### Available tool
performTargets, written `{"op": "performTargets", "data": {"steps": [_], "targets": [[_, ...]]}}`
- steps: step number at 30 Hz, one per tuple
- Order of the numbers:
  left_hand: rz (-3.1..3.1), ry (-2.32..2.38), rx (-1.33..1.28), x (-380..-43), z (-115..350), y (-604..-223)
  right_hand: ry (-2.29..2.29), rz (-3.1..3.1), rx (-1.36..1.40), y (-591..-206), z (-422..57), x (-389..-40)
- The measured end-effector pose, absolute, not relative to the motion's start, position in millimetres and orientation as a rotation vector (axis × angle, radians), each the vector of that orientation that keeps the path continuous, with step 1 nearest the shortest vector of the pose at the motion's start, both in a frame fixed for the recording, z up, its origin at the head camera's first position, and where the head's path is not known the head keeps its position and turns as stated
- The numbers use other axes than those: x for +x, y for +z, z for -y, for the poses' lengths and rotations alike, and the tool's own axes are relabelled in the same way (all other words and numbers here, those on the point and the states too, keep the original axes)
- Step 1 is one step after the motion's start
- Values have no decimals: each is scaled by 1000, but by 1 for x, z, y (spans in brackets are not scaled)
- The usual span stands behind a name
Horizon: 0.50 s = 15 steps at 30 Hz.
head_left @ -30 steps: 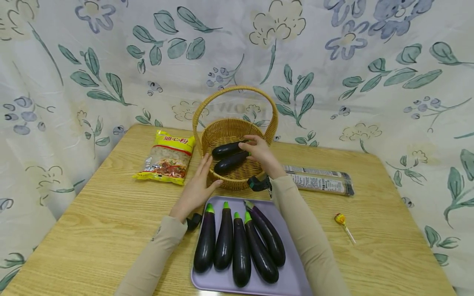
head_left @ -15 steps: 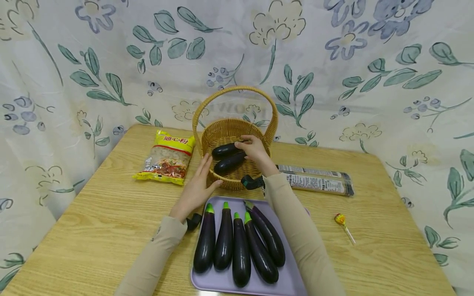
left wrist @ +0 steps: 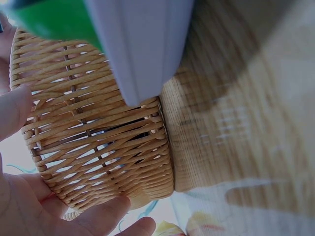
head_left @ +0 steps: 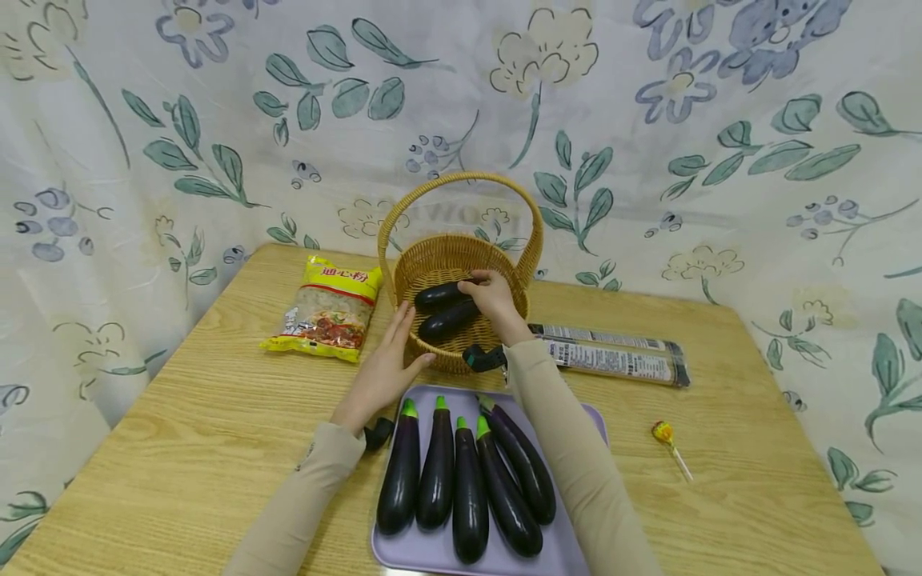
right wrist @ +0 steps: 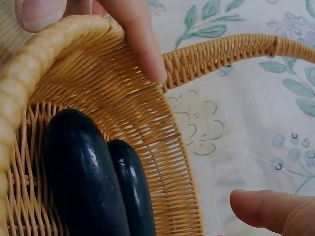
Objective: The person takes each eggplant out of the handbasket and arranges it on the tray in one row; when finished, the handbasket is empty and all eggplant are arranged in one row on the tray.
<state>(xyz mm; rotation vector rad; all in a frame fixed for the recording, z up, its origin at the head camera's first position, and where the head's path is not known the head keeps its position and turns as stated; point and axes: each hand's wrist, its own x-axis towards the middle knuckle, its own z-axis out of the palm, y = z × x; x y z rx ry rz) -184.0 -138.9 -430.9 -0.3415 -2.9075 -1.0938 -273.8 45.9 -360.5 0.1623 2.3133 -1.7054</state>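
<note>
Head view: the right hand [head_left: 497, 300] has shifted slightly left over two eggplants [head_left: 445, 322] lying in the basket [head_left: 450, 252], suggesting placement adjustment, its grip undeterminable, while the left hand [head_left: 382, 368], fingers extended, steadies the basket's side, grasping nothing.

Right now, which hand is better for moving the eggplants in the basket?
Probably the right hand: it reaches over the basket, close to the right ends of the two eggplants. The left hand touches the basket's left side, so it seems better placed for steadying.
</note>
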Motion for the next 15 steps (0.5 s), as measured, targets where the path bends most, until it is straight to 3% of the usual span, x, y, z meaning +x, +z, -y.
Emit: {"op": "performTargets", "data": {"steps": [15], "targets": [[2896, -1098, -339, -185, 139, -434, -1695, -2316, 238, -370, -41, -280]]}}
